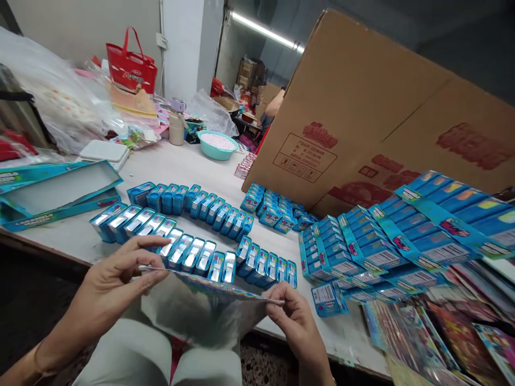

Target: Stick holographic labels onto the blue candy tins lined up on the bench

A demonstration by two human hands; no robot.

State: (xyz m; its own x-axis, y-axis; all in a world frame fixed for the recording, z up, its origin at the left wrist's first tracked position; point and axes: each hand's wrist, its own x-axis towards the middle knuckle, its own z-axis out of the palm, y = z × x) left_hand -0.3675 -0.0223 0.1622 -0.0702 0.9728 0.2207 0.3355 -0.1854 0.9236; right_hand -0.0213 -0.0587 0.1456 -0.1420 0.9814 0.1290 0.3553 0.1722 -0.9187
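A big cardboard carton [362, 102] tilts across the right of my view and screens off what lies behind it; a co-worker's arm [275, 104] shows past its left edge. Below it, trays of boxed blue packs [454, 227] are stacked on the right of the tabletop [161, 163], with glossy printed packets [406, 332] spread nearer the front edge. On the left I see an open blue display tray [60, 213], a clear plastic bag [56, 96] and a red tote bag [132, 72]; farther back are a beige bottle [176, 127] and a turquoise basin [217, 154] of small pale pieces.

Straight ahead, small blue containers [155, 228] stand in curving rows, just beyond the hands, and a lone blue pack [329, 300] sits near the right one.

The silvery sheet [197, 311] hangs at the front edge, above the lap, its upper edge stretched between both hands — whether it is a bag, I can't tell. The left hand [115, 281] has its grip nearly closed, thumb and fingers pinching one end; the right hand [295, 319] pinches the opposite end the same way.
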